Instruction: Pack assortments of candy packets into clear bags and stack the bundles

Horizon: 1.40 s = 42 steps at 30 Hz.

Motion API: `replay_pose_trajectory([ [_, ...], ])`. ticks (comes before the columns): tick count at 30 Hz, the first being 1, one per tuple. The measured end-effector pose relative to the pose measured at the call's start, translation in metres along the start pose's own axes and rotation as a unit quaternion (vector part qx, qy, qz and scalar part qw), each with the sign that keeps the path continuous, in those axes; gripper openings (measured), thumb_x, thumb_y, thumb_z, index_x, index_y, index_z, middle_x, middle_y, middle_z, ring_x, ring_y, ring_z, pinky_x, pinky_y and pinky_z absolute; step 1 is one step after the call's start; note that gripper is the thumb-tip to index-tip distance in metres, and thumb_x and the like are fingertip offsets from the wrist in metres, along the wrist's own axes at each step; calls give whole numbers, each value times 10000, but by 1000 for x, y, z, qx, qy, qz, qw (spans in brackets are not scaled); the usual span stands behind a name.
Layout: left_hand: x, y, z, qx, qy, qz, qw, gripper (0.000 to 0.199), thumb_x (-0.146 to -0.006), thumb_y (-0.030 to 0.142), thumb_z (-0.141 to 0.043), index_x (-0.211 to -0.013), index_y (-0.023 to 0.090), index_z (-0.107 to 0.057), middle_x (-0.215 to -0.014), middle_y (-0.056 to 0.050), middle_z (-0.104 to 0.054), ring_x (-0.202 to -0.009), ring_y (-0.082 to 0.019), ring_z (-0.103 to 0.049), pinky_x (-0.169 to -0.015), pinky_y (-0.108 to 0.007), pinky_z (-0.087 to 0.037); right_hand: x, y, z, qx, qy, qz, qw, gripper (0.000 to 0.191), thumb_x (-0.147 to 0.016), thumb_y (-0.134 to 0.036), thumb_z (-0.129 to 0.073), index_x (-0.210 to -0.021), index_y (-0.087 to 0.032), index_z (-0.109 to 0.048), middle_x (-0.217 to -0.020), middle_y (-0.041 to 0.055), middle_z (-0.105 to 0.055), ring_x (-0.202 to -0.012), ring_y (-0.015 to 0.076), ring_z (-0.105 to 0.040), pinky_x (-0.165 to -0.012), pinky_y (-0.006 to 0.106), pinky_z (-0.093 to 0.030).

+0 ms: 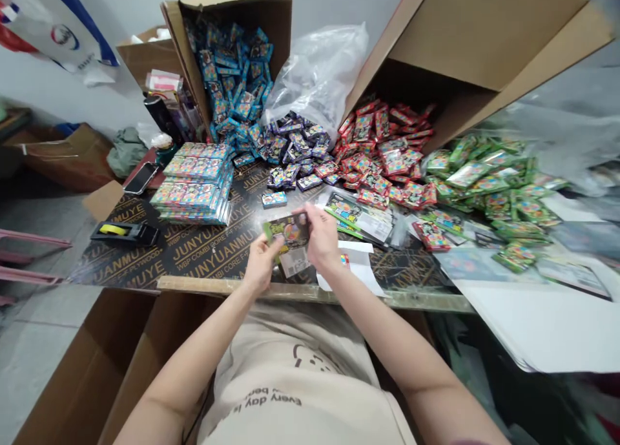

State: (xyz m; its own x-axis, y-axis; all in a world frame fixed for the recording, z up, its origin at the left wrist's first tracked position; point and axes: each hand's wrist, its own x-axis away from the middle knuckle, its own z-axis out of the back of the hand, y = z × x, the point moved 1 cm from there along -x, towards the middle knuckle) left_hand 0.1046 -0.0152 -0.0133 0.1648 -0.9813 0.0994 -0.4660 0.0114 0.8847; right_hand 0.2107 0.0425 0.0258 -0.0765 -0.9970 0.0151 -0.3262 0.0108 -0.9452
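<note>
Near the table's front edge, my left hand [260, 259] and my right hand [323, 236] hold a dark, green-edged printed packet [293, 241] between them. My left thumb lies on its left side, and my right fingers grip its upper right part. Just behind the packet is a small blue box [274, 200] on the table. An opened white paper [358, 264] lies right of my right hand, with a small red piece on it. Behind it are flat green-and-black packets [356, 216] in clear plastic.
Piles of blue [237, 77], purple [298, 141], red [387, 148] and green packets [489, 180] line the back, partly inside tipped cartons. Stacked packs [194, 183], a phone [141, 178] and a tape dispenser [124, 233] are at left. White sheets [547, 329] overhang at right.
</note>
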Motion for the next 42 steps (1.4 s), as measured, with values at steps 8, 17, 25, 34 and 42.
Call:
replay_pose_trajectory([
  [8, -5, 23, -19, 114, 100, -24, 988, 552, -713, 666, -673, -908, 151, -708, -898, -62, -763, -956, -248, -715, -893, -344, -547, 24, 4, -18, -75, 11, 12, 997, 477, -830, -636, -520, -669, -211, -664, -597, -11, -640, -607, 148, -621, -601, 262, -477],
  [17, -97, 25, -2, 135, 51, 75, 987, 544, -713, 667, -629, -810, 136, -695, -772, -71, -753, -835, -214, -727, -791, -302, -564, -55, 31, -38, -17, -4, 40, 999, 378, -731, -551, -610, -626, -189, -579, -591, -48, -555, -585, 108, -500, -581, 234, -436],
  [25, -68, 47, 14, -61, 6, -45, 997, 258, -659, 275, -745, -897, 175, -759, -849, -45, -774, -774, -189, -728, -750, -301, -567, -42, 9, 3, 121, -151, 160, 968, 176, -851, -346, -605, -925, -220, -703, -860, 11, -731, -805, 157, -669, -751, 296, -527],
  [34, -8, 76, 19, -401, -78, -366, 836, 143, -692, 253, -811, -825, 219, -773, -897, -62, -776, -815, -194, -739, -775, -317, -594, 1, -15, 37, 225, -243, 284, 900, 122, -843, -331, -670, -862, -261, -768, -1020, 43, -763, -926, 218, -730, -855, 377, -581],
  [42, -14, 98, 5, -360, -47, -143, 921, 143, -653, 299, -823, -668, 176, -750, -643, -33, -723, -578, -163, -662, -556, -259, -536, 11, -42, 21, 250, -220, 171, 927, 102, -804, -259, -700, -850, -224, -785, -815, 21, -771, -708, 169, -716, -690, 297, -581],
])
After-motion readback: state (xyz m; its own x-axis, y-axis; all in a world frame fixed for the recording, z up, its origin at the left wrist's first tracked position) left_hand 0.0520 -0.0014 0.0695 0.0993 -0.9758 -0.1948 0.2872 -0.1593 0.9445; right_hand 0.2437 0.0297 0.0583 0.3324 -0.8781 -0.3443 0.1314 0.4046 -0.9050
